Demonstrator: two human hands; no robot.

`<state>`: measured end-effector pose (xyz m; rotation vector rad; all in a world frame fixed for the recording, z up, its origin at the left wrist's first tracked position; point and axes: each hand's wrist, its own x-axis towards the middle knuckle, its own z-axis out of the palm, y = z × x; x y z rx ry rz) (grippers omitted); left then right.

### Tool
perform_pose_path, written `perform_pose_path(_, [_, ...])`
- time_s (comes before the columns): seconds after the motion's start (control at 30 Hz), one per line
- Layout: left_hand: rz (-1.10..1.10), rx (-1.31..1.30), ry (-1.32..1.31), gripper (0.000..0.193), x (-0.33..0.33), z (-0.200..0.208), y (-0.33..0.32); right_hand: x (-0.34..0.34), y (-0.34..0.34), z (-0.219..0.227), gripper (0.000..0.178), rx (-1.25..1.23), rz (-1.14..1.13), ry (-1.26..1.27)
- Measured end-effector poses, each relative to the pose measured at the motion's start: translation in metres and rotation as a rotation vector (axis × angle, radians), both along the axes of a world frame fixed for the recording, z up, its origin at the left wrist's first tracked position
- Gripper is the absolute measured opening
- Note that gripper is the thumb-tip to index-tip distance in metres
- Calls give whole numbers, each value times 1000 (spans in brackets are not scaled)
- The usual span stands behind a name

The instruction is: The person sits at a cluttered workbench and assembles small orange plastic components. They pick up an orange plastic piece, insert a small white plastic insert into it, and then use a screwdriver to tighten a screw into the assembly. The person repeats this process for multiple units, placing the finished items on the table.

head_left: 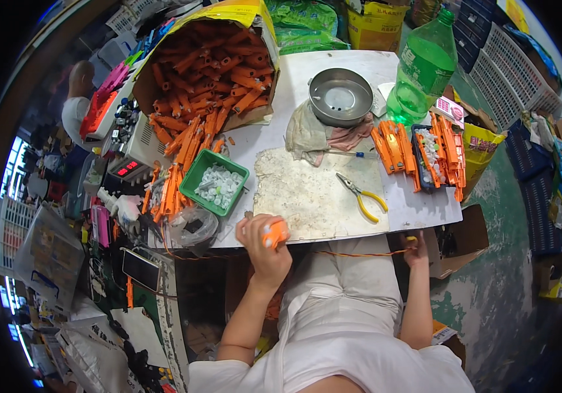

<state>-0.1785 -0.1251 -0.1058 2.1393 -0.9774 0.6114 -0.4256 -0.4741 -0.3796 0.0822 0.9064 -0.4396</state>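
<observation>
At the desk's [333, 78] near edge, the left hand [264, 242] grips an orange part [276, 233] in closed fingers, a thin wire [353, 253] running rightward from it to the right hand's [416, 247] pinch.

a white worktable [333, 72] carries a worn board [307, 196] at its near edge, with yellow-handled pliers [361, 195] on it. behind sit a metal bowl [340, 96] on rags, a green bottle [423, 69], a green tray [215, 181] of white parts, and a big box [212, 62] spilling orange pieces.
</observation>
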Motion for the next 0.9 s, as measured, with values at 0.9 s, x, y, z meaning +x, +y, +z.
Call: perform_pose_path(0.9, [-522, -715, 1238, 33, -39, 27, -38, 128, 189, 307, 39, -2539, 429, 334])
